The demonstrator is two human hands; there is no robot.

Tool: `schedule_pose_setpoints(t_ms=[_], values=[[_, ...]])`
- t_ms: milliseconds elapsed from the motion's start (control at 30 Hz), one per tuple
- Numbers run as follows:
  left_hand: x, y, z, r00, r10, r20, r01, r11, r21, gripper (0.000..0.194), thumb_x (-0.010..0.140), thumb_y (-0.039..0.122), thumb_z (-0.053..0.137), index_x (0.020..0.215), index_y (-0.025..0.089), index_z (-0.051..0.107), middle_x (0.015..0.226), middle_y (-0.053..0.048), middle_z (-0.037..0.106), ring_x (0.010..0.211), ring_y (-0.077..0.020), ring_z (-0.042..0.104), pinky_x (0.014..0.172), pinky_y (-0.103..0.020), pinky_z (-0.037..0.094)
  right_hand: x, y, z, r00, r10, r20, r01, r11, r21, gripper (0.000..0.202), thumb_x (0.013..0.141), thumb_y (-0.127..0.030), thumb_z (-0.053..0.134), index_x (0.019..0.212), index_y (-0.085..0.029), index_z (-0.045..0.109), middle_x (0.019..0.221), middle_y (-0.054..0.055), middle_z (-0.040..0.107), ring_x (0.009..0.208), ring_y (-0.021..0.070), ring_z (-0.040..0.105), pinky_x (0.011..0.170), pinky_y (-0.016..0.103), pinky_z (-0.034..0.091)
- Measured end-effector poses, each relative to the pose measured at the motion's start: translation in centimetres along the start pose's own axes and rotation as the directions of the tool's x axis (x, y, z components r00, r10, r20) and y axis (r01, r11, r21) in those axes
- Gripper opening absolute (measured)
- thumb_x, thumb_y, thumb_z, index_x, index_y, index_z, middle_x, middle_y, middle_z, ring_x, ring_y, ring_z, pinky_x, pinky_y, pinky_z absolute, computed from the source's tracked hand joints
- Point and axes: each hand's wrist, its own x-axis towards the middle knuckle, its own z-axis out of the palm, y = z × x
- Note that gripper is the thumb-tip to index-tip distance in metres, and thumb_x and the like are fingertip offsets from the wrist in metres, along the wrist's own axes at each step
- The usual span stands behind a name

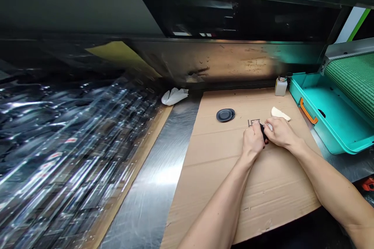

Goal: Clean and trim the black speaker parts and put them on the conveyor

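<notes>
From where I stand, both bare hands have met over a large sheet of brown corrugated cardboard (210, 186) laid on the brushed-steel counter (152, 179). The left hand (253, 139) is curled tight around a small black object (264, 133), most of which the fingers hide. The right hand (279, 130) comes in from the other side, fingers bent against that object, with a small white scrap (269, 127) showing at their tips; I can't tell whether it grips the object, the scrap or both. The object sits between the two hands, above the right half of the cardboard, just beside some dark printed lettering (253, 122) that they partly cover.

Near the left hand, toward the back, lie flat black oval pieces (225, 115), one overlapping another. Just behind the right hand is a cream-coloured half-moon pad (280, 114), and farther back, by the cardboard's corner, stands a whitish bottle with a metal top (281, 86). To the right is a shallow turquoise plastic bin (329, 140) with an orange handle (308, 111). Well off to the left, clear plastic trays (78, 163) spread in a blur, a crumpled white wad (174, 96) beyond their far end.
</notes>
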Motion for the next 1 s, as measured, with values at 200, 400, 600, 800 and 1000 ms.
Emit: schedule_pose_setpoints(t_ms=[200, 400, 600, 800, 1000], values=[[0.0, 0.0, 0.0, 1.000, 0.012, -0.027, -0.012, 1.000, 0.008, 0.062, 0.099, 0.051, 0.029, 0.056, 0.019, 0.061, 0.045, -0.005, 0.058, 0.042, -0.0152, 0.056, 0.047, -0.024, 0.040, 0.1, 0.2, -0.4, 0.999, -0.036, 0.039, 0.035, 0.999, 0.041, 0.020, 0.091, -0.021, 0.051, 0.075, -0.020, 0.063, 0.076, 0.005, 0.070, 0.071, 0.0184, 0.060, 0.068, 0.028, 0.036], [0.0, -0.1, -0.1, 0.999, 0.040, -0.033, -0.039, 0.998, 0.044, 0.060, 0.098, 0.049, 0.032, 0.056, 0.020, 0.062, 0.045, -0.006, 0.059, 0.049, -0.0171, 0.059, 0.049, -0.025, 0.041, 0.1, 0.3, -0.5, 0.999, -0.027, 0.044, 0.025, 0.998, 0.050, 0.019, 0.090, -0.023, 0.053, 0.075, -0.020, 0.065, 0.073, 0.005, 0.069, 0.070, 0.0184, 0.060, 0.067, 0.027, 0.036], [-0.4, 0.2, -0.6, 0.999, 0.050, -0.022, -0.047, 0.992, 0.118, 0.063, 0.098, 0.051, 0.030, 0.053, 0.021, 0.061, 0.048, -0.007, 0.061, 0.050, -0.0182, 0.061, 0.051, -0.026, 0.042, 0.1, -0.2, 0.4, 0.999, 0.000, -0.041, 0.005, 0.993, 0.115, 0.016, 0.089, -0.019, 0.052, 0.075, -0.020, 0.061, 0.081, 0.005, 0.070, 0.077, 0.0182, 0.062, 0.072, 0.027, 0.038], [-1.5, 1.1, -1.2, 0.999, -0.031, -0.018, 0.033, 0.989, 0.146, 0.062, 0.097, 0.056, 0.032, 0.062, 0.021, 0.068, 0.048, -0.005, 0.061, 0.048, -0.0194, 0.058, 0.051, -0.028, 0.043, -0.4, -0.7, -0.2, 0.999, 0.020, 0.045, -0.029, 0.974, 0.223, 0.014, 0.089, -0.020, 0.052, 0.080, -0.020, 0.061, 0.083, 0.005, 0.069, 0.080, 0.0198, 0.063, 0.073, 0.028, 0.042], [-2.2, 0.9, -2.0, 0.995, 0.004, -0.097, 0.018, 0.974, 0.228, 0.048, 0.095, 0.057, 0.037, 0.082, 0.032, 0.076, 0.047, -0.003, 0.059, 0.046, -0.0241, 0.058, 0.048, -0.034, 0.047, -1.2, -1.4, 0.0, 0.989, 0.062, 0.132, -0.090, 0.972, 0.217, 0.015, 0.092, -0.024, 0.048, 0.089, -0.024, 0.063, 0.088, 0.006, 0.069, 0.079, 0.0209, 0.065, 0.070, 0.030, 0.045]])
